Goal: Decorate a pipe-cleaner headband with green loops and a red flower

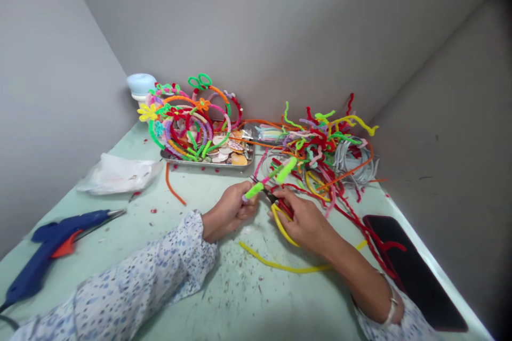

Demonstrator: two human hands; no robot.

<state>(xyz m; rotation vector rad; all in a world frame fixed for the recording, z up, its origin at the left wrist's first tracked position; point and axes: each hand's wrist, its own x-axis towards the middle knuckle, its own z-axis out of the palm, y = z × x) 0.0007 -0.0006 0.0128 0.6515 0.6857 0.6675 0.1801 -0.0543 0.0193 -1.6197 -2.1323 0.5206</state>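
Near the middle of the table, my left hand [233,206] is closed around a headband-like piece wrapped in bright green pipe cleaner [254,191], with some pink and purple showing. Another fuzzy green length [286,170] sticks up just beyond it. My right hand [306,221] grips a pair of pliers [285,209] with dark jaws and what look like red and yellow handles. The jaws point left, close to the green wrapping by my left fingers; whether they touch it I cannot tell. Below my right forearm lies a yellow pipe cleaner [276,265].
Behind my hands, a metal tray [208,165] holds shells and several colourful pipe-cleaner headbands [188,112]. Tangled pipe cleaners [320,133] and a grey wire coil [354,162] lie to its right. A blue glue gun [60,237], white plastic bag [122,173] and black phone [420,277] lie around.
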